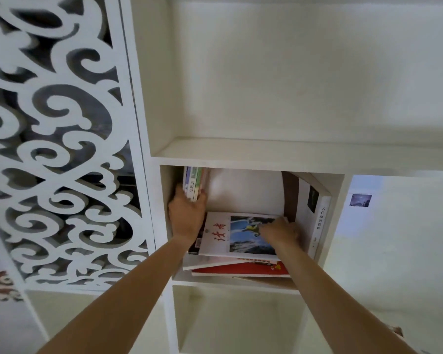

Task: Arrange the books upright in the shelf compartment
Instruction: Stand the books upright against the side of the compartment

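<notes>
Inside the white shelf compartment [338, 190], the left hand [186, 215] grips a few upright books [193, 183] against the left wall. Meanwhile the right hand [281, 232] rests fingers curled on the top book [241, 236] of a flat stack, beside a large leaning book [315, 213].
</notes>
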